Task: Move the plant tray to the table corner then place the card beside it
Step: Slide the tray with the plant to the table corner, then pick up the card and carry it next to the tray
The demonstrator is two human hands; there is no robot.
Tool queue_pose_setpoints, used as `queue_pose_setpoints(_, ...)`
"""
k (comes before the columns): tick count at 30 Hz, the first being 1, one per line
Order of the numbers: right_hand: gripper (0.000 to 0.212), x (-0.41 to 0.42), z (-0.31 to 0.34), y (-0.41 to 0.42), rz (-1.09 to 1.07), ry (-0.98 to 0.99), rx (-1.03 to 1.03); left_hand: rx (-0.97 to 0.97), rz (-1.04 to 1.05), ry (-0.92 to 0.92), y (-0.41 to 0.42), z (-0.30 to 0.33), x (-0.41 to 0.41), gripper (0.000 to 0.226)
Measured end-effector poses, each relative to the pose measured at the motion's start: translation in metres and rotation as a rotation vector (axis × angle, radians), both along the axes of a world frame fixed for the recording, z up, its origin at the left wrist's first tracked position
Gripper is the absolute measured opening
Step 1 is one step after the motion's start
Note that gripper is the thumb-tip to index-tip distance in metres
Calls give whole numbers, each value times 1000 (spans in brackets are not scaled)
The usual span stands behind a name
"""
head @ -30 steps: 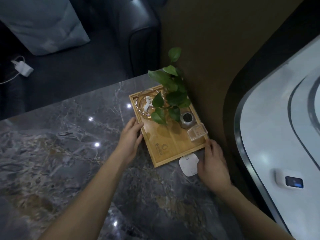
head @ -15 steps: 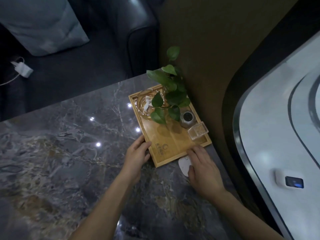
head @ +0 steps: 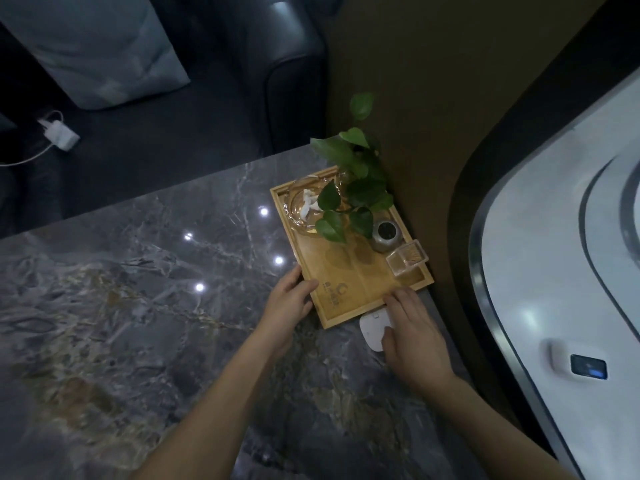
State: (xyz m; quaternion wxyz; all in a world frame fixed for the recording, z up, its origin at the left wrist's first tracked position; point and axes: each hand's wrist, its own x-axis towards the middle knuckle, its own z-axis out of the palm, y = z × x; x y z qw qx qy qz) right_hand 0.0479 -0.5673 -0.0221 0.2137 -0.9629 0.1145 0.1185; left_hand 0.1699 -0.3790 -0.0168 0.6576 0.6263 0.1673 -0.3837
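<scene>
A wooden plant tray point(head: 349, 271) lies at the far right corner of the grey marble table point(head: 138, 306). It carries a leafy green plant point(head: 356, 188), a glass dish point(head: 304, 209), a small dark pot point(head: 386, 233) and a clear box point(head: 407, 259). My left hand point(head: 289, 303) rests against the tray's near left edge, thumb on the rim. My right hand point(head: 412, 330) lies with its fingers over the tray's near edge and covers part of a white rounded card point(head: 372, 329) on the table just in front of the tray.
A brown wall runs along the table's right side behind the tray. A dark leather sofa point(head: 284, 64) with a pale cushion point(head: 93, 46) and a white charger point(head: 59, 133) lies beyond the far edge. A white curved surface with a small device point(head: 578, 363) is at right.
My left hand slid down the tray's left side to its near corner. My right hand moved left over the white card and onto the tray's near edge. The tray barely shifted.
</scene>
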Motion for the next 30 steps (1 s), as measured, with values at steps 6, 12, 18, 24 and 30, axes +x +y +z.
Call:
queue_pose_setpoints(6,59,-1,4,5,25,76,-49,42,-80,-66,4,5,-6,44)
queue_pose_setpoints(12,62,-10,15,20,54,110,-85,238,-72,-252,26,11,-38,35)
queue_pose_setpoints(18,63,-25,31,59,150,-26,-101,461,-140,-474,72,19,-79,56)
queue_pose_setpoints(24,70,-40,45,119,280,-40,-134,742,-297,-690,132,25,-127,67)
queue_pose_setpoints(30,75,-56,55,181,391,-57,-171,979,-371,-763,196,33,-176,83)
